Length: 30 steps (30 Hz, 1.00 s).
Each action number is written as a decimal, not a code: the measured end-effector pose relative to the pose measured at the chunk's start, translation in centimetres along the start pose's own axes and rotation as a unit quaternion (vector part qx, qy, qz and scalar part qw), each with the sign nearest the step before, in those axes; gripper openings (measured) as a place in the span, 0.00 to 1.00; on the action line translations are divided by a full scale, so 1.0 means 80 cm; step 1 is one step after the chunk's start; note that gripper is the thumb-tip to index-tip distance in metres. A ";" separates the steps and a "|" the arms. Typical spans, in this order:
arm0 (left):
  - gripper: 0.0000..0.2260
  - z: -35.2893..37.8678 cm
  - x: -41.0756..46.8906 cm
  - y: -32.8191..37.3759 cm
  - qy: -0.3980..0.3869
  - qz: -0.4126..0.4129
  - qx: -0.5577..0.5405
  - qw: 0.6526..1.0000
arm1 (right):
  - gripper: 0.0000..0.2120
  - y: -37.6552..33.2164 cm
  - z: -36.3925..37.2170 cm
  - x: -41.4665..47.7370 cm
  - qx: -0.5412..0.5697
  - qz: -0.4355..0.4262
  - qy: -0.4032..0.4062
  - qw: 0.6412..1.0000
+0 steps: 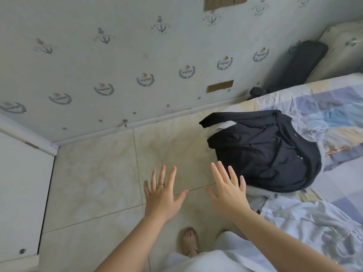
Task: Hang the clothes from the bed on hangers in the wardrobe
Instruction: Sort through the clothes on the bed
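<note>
Beige floor tiles (pixel 94 173) fill the middle of the view, meeting a pale wall (pixel 78 65) papered with small anchors and wreath emblems, and a white panel (pixel 19 193) stands along the left edge. To the right lies the bed (pixel 334 118), covered in a rumpled sheet checked in blue, lilac and cream. On its near edge, close to the corner by the floor, rests a dark navy garment (pixel 271 154) – spread out loosely, one sleeve hanging past the edge of the mattress towards the tiles, small buttons showing at its front. It lies on top of a pale garment (pixel 257 195), which peeps out below and beside it. Farther back, against the wall at the head of the bed, sits a dark cushion (pixel 302 59). Both of the person's bare arms reach forward over the floor. The left hand (pixel 163 197) hovers palm down with its fingers (pixel 173 173) spread wide and holding nothing; a thin ring (pixel 161 184) circles one of them. The right hand (pixel 227 195) is also flat and splayed – empty, its outer fingers just beside the lower hem of the navy garment, though whether they touch it I cannot tell. Below the hands, a bare foot (pixel 189 242) stands on the tiles next to the person's white clothing.
</note>
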<state>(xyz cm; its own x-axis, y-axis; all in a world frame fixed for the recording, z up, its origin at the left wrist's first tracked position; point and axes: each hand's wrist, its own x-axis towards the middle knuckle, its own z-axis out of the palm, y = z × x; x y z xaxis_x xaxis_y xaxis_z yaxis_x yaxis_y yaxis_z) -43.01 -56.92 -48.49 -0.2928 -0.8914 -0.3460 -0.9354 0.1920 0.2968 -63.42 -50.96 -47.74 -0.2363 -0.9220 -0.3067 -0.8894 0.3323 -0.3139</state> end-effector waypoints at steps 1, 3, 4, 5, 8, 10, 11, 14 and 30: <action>0.36 0.002 -0.015 -0.009 0.001 -0.006 -0.005 1.000 | 0.34 -0.008 0.004 -0.011 -0.008 -0.010 -0.002 1.000; 0.36 0.005 -0.040 -0.024 0.008 -0.021 -0.015 1.000 | 0.34 -0.023 0.010 -0.031 -0.019 -0.028 -0.007 0.999; 0.36 0.006 -0.054 -0.030 0.012 -0.028 -0.020 0.999 | 0.34 -0.030 0.012 -0.043 -0.025 -0.040 -0.009 0.999; 0.36 0.008 -0.069 -0.034 0.019 -0.034 -0.025 0.999 | 0.34 -0.036 0.015 -0.055 -0.032 -0.053 -0.011 0.998; 0.36 0.016 -0.117 -0.046 0.044 -0.049 -0.043 0.997 | 0.34 -0.047 0.023 -0.093 -0.043 -0.090 -0.014 0.995; 0.36 0.022 -0.149 -0.053 0.058 -0.058 -0.047 0.996 | 0.34 -0.053 0.029 -0.119 -0.047 -0.112 -0.015 0.992; 0.36 0.025 -0.167 -0.056 0.063 -0.063 -0.043 0.995 | 0.34 -0.056 0.032 -0.133 -0.053 -0.123 -0.015 0.991; 0.36 0.032 -0.223 -0.060 0.079 -0.078 -0.045 0.993 | 0.34 -0.063 0.040 -0.178 -0.043 -0.148 -0.013 0.988; 0.36 -0.156 -0.486 -0.145 0.380 -0.144 0.019 0.914 | 0.34 -0.262 -0.037 -0.340 0.033 -0.451 0.077 0.888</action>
<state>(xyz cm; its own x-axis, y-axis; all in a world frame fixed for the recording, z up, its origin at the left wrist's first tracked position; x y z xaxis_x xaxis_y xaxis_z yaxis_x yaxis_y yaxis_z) -18.31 -29.65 -27.37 0.1745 -0.9323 0.3168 -0.9626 -0.0938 0.2541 -39.52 -33.40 -30.14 0.5064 -0.8333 0.2217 -0.7203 -0.5501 -0.4226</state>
